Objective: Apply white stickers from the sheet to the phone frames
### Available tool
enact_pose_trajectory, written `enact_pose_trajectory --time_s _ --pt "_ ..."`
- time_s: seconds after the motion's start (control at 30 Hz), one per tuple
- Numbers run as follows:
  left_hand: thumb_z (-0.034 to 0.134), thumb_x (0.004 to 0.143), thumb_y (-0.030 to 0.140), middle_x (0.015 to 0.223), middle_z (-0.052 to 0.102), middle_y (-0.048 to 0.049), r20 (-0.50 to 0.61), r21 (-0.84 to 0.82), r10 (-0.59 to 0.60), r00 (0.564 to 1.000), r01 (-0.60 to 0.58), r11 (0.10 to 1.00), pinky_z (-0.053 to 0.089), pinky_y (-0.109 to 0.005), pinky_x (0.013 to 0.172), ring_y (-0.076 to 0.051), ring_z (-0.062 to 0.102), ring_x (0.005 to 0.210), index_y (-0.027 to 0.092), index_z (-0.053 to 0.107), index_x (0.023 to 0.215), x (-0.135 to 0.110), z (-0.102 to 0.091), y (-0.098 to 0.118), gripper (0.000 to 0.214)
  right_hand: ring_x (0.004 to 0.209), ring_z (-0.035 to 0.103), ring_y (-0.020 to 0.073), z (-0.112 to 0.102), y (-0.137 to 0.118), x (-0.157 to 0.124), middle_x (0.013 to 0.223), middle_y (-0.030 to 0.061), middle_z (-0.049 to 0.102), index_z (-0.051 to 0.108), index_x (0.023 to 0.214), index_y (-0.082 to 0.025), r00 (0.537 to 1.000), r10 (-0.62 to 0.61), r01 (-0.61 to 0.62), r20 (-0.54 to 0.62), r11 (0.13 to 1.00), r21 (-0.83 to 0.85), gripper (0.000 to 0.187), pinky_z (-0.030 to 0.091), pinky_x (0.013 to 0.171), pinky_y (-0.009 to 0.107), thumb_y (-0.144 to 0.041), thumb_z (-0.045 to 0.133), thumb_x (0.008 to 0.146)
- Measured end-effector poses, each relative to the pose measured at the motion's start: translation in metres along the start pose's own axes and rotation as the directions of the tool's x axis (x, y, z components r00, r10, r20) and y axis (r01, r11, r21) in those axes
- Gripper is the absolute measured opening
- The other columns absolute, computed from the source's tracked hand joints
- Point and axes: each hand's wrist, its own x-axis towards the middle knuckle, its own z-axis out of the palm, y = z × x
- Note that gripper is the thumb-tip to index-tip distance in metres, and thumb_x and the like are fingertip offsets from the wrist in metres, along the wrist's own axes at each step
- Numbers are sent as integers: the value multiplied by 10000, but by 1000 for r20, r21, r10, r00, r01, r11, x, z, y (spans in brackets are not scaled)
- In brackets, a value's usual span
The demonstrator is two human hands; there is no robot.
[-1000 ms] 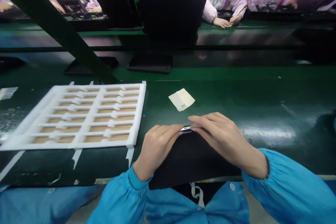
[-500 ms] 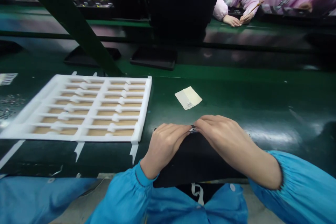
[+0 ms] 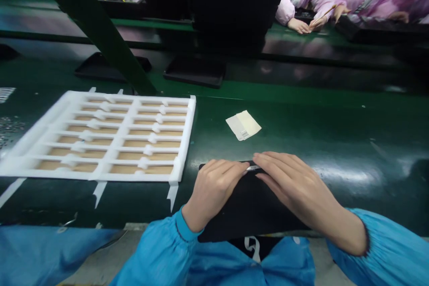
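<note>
A flat black panel (image 3: 254, 210) stands tilted in front of my body at the near edge of the bench. My left hand (image 3: 217, 187) is closed over its top edge, thumb in front, fingertips beside a small silver strip (image 3: 254, 167). Along the same edge, to the right, my right hand (image 3: 298, 183) rests with its fingers together over the top and its thumb a little apart below. The strip lies on the panel's edge between both sets of fingertips. Its exact kind is too small to make out, and my palms hide parts of the panel.
A white foam-lined tray (image 3: 117, 143) with many slots lies to the left, tape strips hanging off it. A cream paper label (image 3: 243, 125) lies beyond my hands. A slanted green post (image 3: 97, 31) rises behind the tray. Black trays (image 3: 194, 71) and co-workers in pink sleeves are farther back.
My right hand has shifted slightly right, its thumb apart from its fingers, so more of the silver strip shows. The left hand stays on the edge. The view has moved slightly.
</note>
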Motion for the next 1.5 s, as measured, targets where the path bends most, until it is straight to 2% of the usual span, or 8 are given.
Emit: enact_pose_trajectory --time_s 0.3,0.4,0.53,0.77,1.03,1.17,1.33,1.5 --pt "572 955 142 1008 755 -24 15 28 10 1000 -10 1000 472 -311 756 -187 706 888 183 675 1056 0 2 -3 150 1313 502 293 17 2 -25 1426 124 525 549 1320 -125 997 -73 71 -21 996 -54 390 448 1056 511 -48 491 942" --pt "547 959 120 999 749 -42 49 32 10 999 -11 999 474 -323 749 -202 698 885 170 665 1069 1 -2 1 169 1255 557 258 13 2 -25 1362 125 588 582 1264 -187 976 80 -57 -205 992 113 357 461 1047 501 -104 578 917" --pt "540 940 58 993 740 -30 91 14 -6 996 5 1000 481 -333 792 -195 680 907 178 656 1060 -2 -19 6 205 1160 608 253 15 12 -32 1263 114 640 641 1138 -220 843 404 -269 -355 888 373 259 499 984 475 -134 620 894" --pt "621 917 124 1002 742 -11 135 -3 -198 971 200 980 515 -303 812 -169 681 912 211 672 1047 -21 -72 11 164 1079 644 245 65 29 -52 1116 64 695 684 1026 -232 722 688 -477 -70 569 670 172 509 979 444 -342 592 931" --pt "659 888 180 953 754 13 264 -212 -456 850 512 832 557 -262 793 -167 702 876 251 730 968 -17 -41 32 128 1057 670 219 40 -9 -44 1169 59 687 593 1249 -275 899 435 -234 -50 574 784 337 566 909 332 -306 625 915" --pt "677 874 226 940 749 6 325 -385 -547 771 636 668 561 -246 771 -166 706 863 244 726 963 -10 -18 42 103 1004 693 214 39 -16 -54 1134 68 691 431 1404 -270 824 565 -305 -35 495 814 545 593 847 319 -315 645 905" --pt "693 854 241 830 731 2 514 -450 -566 644 765 462 527 -251 691 -167 690 786 246 645 1097 -15 0 50 248 1059 679 221 33 -11 -84 1180 36 683 581 1236 -313 814 567 -470 123 520 713 335 588 856 290 -322 637 906" --pt "651 896 312 895 672 -9 659 -493 -516 547 833 253 477 -223 650 -136 634 781 258 505 1218 -35 21 59 357 1045 681 227 15 1 -96 1261 81 641 498 1337 -297 677 595 -651 434 207 730 444 606 799 300 -432 590 924"
